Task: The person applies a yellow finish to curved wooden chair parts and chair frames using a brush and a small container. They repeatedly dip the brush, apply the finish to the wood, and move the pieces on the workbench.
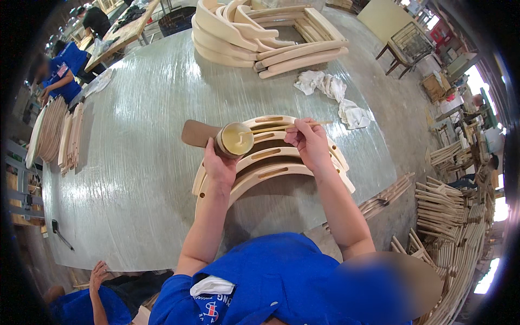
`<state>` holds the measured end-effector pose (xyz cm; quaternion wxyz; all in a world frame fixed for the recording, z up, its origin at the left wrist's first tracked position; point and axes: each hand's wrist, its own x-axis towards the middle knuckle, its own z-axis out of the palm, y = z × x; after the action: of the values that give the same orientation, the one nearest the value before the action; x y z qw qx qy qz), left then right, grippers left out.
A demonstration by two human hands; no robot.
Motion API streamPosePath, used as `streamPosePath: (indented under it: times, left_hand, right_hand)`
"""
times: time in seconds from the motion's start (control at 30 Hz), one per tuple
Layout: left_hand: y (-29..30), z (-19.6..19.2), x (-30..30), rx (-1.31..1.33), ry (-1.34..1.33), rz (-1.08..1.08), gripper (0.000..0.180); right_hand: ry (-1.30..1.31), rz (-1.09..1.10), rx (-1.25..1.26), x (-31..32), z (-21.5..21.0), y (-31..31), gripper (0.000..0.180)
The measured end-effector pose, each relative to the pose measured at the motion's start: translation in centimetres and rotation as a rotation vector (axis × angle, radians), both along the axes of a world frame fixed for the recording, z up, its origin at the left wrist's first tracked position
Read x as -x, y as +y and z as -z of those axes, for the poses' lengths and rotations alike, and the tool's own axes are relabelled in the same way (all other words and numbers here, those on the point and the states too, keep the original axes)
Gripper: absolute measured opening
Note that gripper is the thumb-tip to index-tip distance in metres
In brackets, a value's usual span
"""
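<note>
My left hand [221,167] is wrapped round a small round pot [236,142] of pale yellow liquid, tilted so its mouth shows. A flat brown piece with a rounded end [199,133] sticks out to the left beside the pot; I cannot tell whether they are joined. Between the fingers of my right hand [310,142] is a thin wooden stick [271,129], its tip dipping into the pot. Beneath both hands, several curved pale wooden pieces [273,153] with long slots and round holes lie nested on the table, partly hidden by the hands and pot.
The large table [146,162] has a shiny film-like cover. At its far side are stacked curved wooden frames [271,38] and crumpled white cloths [330,89]. Wooden parts [59,132] stand at the left. A co-worker's hand [98,274] is near the front left edge. Wood piles [444,208] stand right.
</note>
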<state>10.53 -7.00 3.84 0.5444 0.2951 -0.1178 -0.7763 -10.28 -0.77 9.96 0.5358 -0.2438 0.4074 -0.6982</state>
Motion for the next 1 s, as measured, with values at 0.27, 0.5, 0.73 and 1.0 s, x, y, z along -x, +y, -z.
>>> streamPosePath:
  times: [0.27,0.5,0.73,1.0]
  left_hand:
    - [-1.0,0.2,3.7,-0.024,0.017,0.048,0.049]
    - [-2.6,0.7,3.7,-0.071,-0.004,0.025,0.048]
    - [-2.6,2.3,-0.8,-0.082,0.001,-0.052,0.047]
    - [-2.1,3.2,-2.2,-0.035,0.031,-0.099,0.046]
  right_hand:
    - [-0.249,0.117,-0.291,0.4,4.1,-1.2,0.013]
    - [-0.122,0.206,-0.218,2.7,4.7,-2.8,0.02]
    - [0.532,0.251,-0.13,4.1,3.8,-5.4,0.016]
    - [1.238,0.049,-0.081,2.0,2.9,-6.6,0.017]
